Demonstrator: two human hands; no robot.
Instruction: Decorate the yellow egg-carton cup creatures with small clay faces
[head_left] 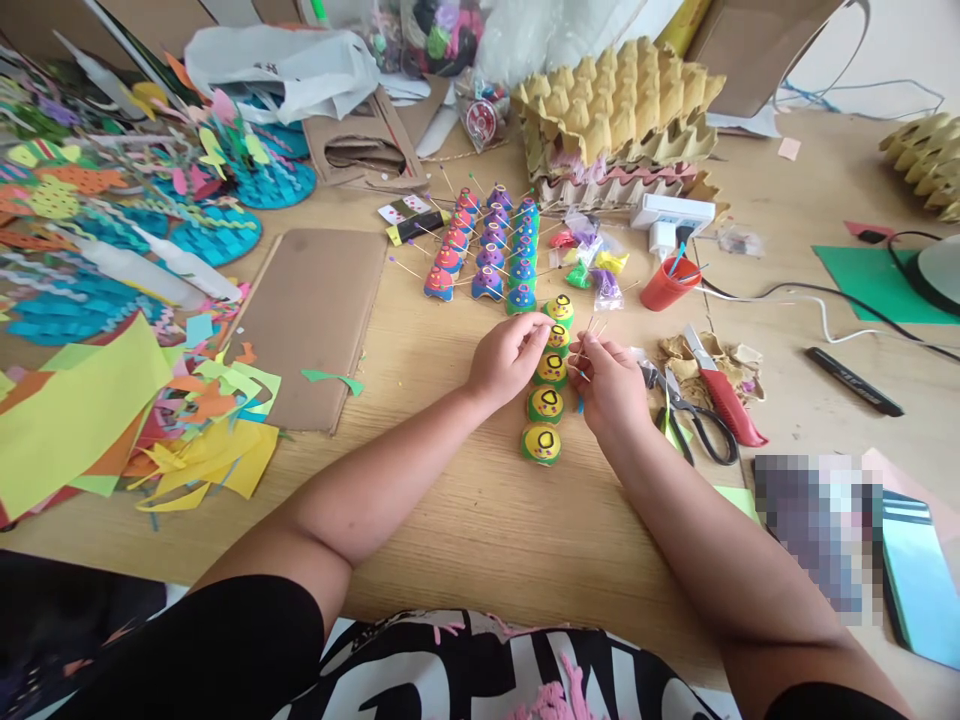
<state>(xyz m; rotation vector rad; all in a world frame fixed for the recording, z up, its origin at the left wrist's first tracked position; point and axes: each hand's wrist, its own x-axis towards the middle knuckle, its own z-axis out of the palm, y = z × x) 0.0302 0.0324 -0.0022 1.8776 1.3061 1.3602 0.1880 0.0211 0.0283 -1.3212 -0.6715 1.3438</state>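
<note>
A column of yellow-topped green egg-carton pieces (545, 403) with small painted faces runs down the middle of the table. My left hand (514, 355) is at its left side, thumb and fingers pinched together near the upper pieces; what they hold, if anything, is too small to tell. On the right side of the column, my right hand (609, 375) grips several thin sticks (597, 326) between thumb and fingers. Behind my hands stand rows of red pieces (448, 258), purple pieces (491, 255) and blue-green pieces (523, 268), with thin sticks poking out of many of them.
Stacked egg trays (622, 105) stand at the back. To the right are a red cup (666, 286), scissors (701, 420), a red-handled knife (731, 400) and a black marker (855, 382). Cardboard (311, 310), paper scraps (217, 455) and glue bottles (131, 268) lie left.
</note>
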